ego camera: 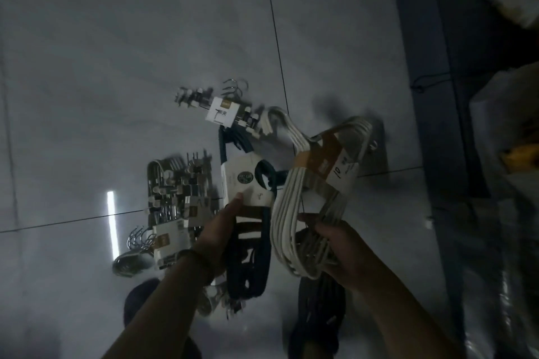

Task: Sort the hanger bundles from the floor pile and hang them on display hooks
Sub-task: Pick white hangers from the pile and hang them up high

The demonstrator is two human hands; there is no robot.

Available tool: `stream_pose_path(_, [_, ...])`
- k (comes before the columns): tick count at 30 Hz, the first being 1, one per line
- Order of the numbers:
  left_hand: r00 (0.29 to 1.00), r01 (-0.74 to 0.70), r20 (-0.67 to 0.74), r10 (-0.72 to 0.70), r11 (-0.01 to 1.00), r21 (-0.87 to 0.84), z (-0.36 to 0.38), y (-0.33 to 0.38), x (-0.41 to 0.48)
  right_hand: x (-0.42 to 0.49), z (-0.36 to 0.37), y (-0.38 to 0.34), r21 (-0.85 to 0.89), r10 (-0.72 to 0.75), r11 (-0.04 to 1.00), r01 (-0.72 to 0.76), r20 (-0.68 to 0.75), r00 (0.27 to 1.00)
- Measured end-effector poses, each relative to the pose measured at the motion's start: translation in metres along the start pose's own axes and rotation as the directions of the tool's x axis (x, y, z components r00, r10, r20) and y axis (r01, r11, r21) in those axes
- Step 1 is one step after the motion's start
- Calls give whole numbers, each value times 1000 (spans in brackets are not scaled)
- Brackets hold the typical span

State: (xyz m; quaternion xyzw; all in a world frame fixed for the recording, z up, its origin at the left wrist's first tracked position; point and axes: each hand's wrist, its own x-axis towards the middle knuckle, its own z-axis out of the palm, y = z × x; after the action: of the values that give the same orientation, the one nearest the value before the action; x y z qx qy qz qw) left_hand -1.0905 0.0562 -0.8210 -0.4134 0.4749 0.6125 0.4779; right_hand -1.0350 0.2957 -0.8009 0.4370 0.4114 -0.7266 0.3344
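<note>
My left hand grips a bundle of dark blue hangers by its white card sleeve, thumb on top. My right hand holds a bundle of white hangers wrapped in a brown and white card band; its hook end points up and left. Both bundles hang above the floor. On the floor lie clip-hanger bundles: one with a white label further away, and a heap of metal clip hangers to the left with chrome hooks showing.
Glossy grey floor tiles reflect a strip light. A dark blue shelf base runs along the right, with bagged and boxed goods beside it. My dark shoes stand below the hands.
</note>
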Motion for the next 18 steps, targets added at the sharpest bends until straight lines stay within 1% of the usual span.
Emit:
stream_pose_path(3, [998, 45, 33, -45, 999, 5, -5, -4, -21, -13, 11, 0, -199, -50, 979, 36, -64, 997])
stream_pose_path(5, [998, 49, 37, -52, 997, 58, -2, -12, -32, -22, 17, 3, -322, -69, 946, 45, -62, 996])
stream_pose_path(7, [999, 29, 35, -32, 996, 80, 5, -21, -37, -32, 23, 7, -387, -67, 921, 49, -34, 997])
stream_pose_path(9, [997, -25, 82, 15, 992, 126, 13, -27, -39, -40, 27, 13, -425, -44, 904, 33, -16, 999])
stream_pose_path(11, [994, -69, 89, 57, 988, 138, 22, -33, -42, -47, 30, 19, -533, -30, 846, 6, -36, 999])
stream_pose_path(13, [996, -44, 79, 37, 995, 91, 27, -42, -47, -54, 33, 21, -701, -33, 713, -10, -47, 998])
stream_pose_path(15, [997, -56, 51, 52, 995, 84, 30, -51, -56, -58, 34, 22, -863, -91, 505, 1, -52, 994])
stream_pose_path(16, [997, -73, 30, 71, 994, 77, 30, -55, -60, -62, 35, 23, -900, -139, 436, -5, -72, 988])
stream_pose_path(18, [994, -107, -26, 108, 994, 20, 33, -62, -67, -72, 41, 24, -930, -285, 368, -3, -116, 951])
